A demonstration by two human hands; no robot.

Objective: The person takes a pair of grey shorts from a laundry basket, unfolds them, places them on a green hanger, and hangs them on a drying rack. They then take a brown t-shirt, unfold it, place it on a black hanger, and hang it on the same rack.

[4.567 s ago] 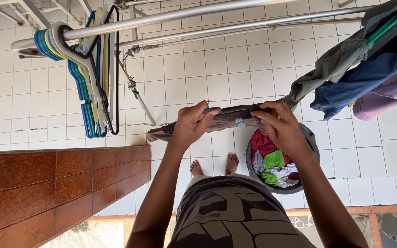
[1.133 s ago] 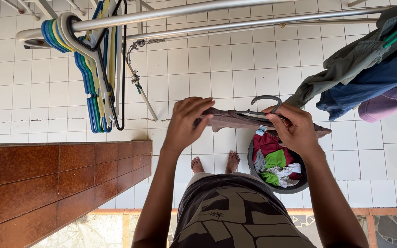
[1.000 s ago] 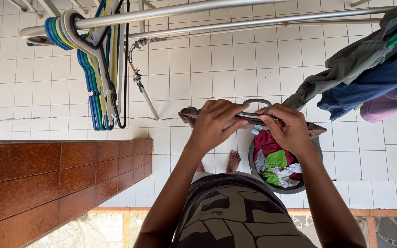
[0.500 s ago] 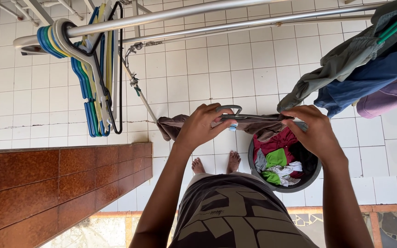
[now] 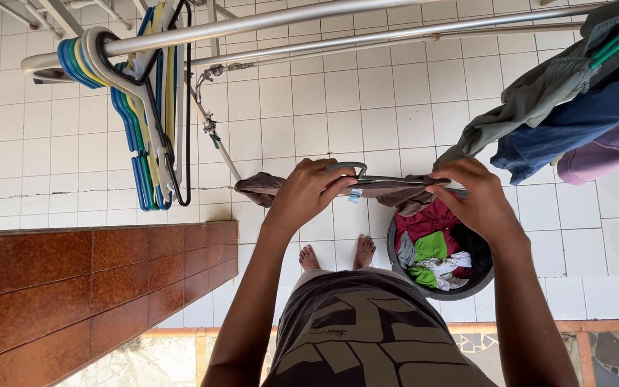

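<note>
My left hand [image 5: 308, 192] grips the left side of a brown garment [image 5: 388, 190] draped on a grey hanger [image 5: 352, 170], near the hanger's hook. Over on the garment's right end, my right hand [image 5: 476, 195] pinches the cloth and the hanger's arm. The garment is held level at chest height above my bare feet [image 5: 334, 252] on the white tiled floor.
A dark round basket [image 5: 467, 283] with red, green and white clothes stands by my right foot. Metal rails [image 5: 288, 21] run overhead; several coloured hangers [image 5: 137, 107] hang at left, clothes [image 5: 582, 107] hang at right. A brown tiled ledge [image 5: 87, 287] is at left.
My hands have shifted the garment on the hanger; the left hand moved along it to near the hook, and the cloth now spreads further left past that hand.
</note>
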